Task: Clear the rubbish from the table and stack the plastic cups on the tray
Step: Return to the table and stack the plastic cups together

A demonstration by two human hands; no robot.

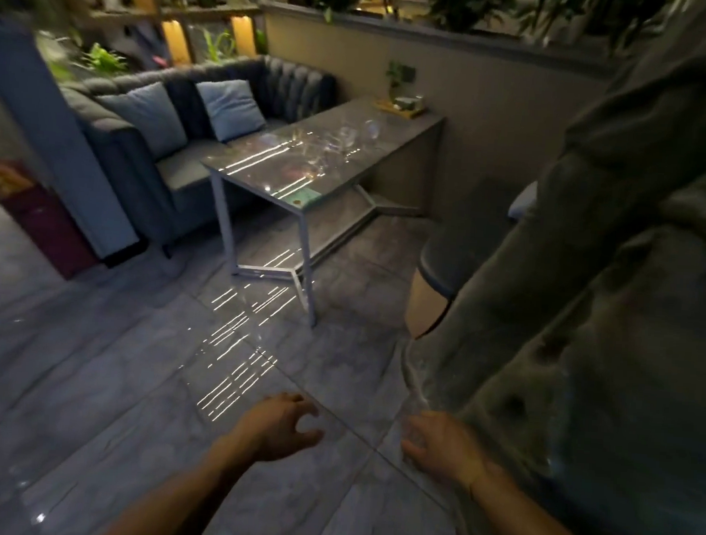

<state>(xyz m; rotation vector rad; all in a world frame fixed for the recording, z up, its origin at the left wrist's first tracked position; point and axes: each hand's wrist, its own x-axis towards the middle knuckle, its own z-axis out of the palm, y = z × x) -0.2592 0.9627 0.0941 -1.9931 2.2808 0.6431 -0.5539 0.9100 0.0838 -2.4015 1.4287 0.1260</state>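
The grey table [242,159] stands a few steps ahead, beside a sofa. On it are clear plastic cups [356,135], blurred by glare, and a green card [304,198] near its front edge. A wooden tray [399,108] with a small plant sits at the far end. My left hand [279,425] hangs over the floor with its fingers curled apart and nothing in it. My right hand [441,446] grips the bottom of a clear plastic thing, apparently a stack of cups [416,381], which rises along a grey coat.
A person in a grey coat [598,290] stands close on my right and fills that side. A round stool [440,264] sits between that person and the table. The blue sofa [152,139] with cushions lines the table's left side. Tiled floor [109,376] lies in front.
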